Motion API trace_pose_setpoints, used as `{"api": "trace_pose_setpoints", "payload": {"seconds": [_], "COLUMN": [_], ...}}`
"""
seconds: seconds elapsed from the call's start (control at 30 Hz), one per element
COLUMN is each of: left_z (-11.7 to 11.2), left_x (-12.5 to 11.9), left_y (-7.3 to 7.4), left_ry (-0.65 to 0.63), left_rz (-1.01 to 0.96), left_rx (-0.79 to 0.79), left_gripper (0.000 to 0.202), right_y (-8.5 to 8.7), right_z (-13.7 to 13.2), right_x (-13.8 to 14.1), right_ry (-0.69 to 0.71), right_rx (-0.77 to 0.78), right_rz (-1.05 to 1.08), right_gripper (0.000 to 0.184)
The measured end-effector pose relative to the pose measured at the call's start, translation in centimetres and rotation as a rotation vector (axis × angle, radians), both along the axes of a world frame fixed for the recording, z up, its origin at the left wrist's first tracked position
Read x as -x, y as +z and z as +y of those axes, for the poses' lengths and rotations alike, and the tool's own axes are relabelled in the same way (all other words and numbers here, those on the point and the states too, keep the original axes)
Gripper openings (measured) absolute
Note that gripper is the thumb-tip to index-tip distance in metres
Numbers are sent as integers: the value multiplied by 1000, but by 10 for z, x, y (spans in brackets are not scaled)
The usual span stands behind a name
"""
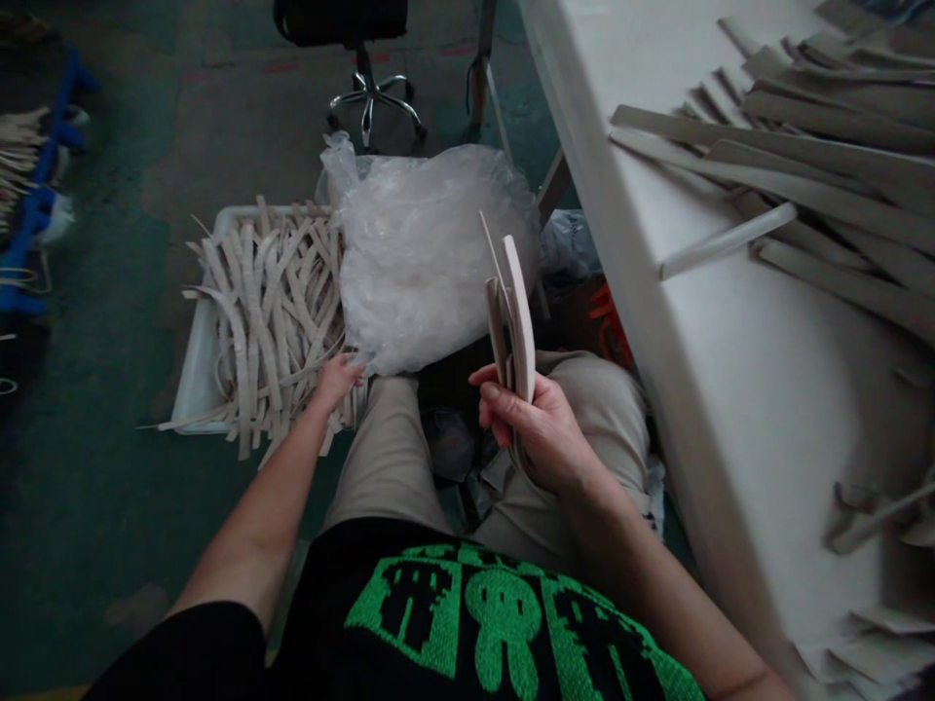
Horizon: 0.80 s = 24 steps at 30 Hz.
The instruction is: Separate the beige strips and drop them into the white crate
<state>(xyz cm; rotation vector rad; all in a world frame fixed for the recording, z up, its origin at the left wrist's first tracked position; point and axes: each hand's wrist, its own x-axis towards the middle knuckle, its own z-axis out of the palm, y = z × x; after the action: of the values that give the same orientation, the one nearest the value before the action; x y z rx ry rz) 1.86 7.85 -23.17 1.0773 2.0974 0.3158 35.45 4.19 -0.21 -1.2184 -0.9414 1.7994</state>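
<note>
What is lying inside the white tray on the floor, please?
Pale strips fill the white tray; a clear plastic bag covers its right side, hiding whatever lies beneath.

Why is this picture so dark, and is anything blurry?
Head view: light is dim, the floor nearly black; the white table is brightest, without glare; the strips in the right hand look sharp; the left hand looks slightly soft.

Plastic bag (430, 253) crowding strip tray (196, 360)

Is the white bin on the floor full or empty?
Full: pale strips heap above the bin rim and overhang it.
</note>
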Motion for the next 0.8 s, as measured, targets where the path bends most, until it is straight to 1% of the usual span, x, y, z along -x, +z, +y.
{"api": "trace_pose_setpoints", "payload": {"seconds": [0.07, 0.13, 0.2, 0.23, 0.3, 0.37, 0.43, 0.53, 0.6, 0.63, 0.7, 0.8], "left_z": [-16, -29, -41, -46, -57, -71, -85, -106, -119, -125, -135, -146], "left_x": [8, 11, 9, 7, 1, -7, -18, -40, -56, -63, -77, -94], "left_y": [8, 16, 28, 36, 57, 84, 112, 149, 166, 172, 180, 184], "left_ry": [118, 205, 271, 303, 369, 437, 478, 443, 378, 338, 262, 207], "left_rz": [-121, -201, -246, -275, -400, -603, -807, -971, -1030, -1054, -1092, -1106], "left_rx": [-34, -76, -125, -152, -219, -267, -283, -285, -293, -288, -267, -254], "left_gripper": [18, 21, 23, 23, 23, 26, 30, 38, 43, 45, 46, 50], "right_y": [-1, -2, -3, -5, -8, -13, -19, -30, -36, -38, -41, -44], "right_z": [1, 2, 3, 4, 5, 6, 5, 1, -2, -3, -6, -7], "right_x": [2, 4, 7, 9, 13, 19, 29, 48, 61, 66, 74, 78], "right_ry": [-4, -1, 9, 16, 38, 70, 119, 230, 319, 357, 398, 365], "right_rx": [-13, -17, -17, -21, -30, -29, -2, 83, 147, 171, 204, 236], "right_rz": [-7, -14, -17, -16, -17, -24, -41, -75, -73, -59, -8, 74], "right_gripper": [36, 37, 38, 38, 38, 36, 33, 27, 22, 20, 19, 16]}}
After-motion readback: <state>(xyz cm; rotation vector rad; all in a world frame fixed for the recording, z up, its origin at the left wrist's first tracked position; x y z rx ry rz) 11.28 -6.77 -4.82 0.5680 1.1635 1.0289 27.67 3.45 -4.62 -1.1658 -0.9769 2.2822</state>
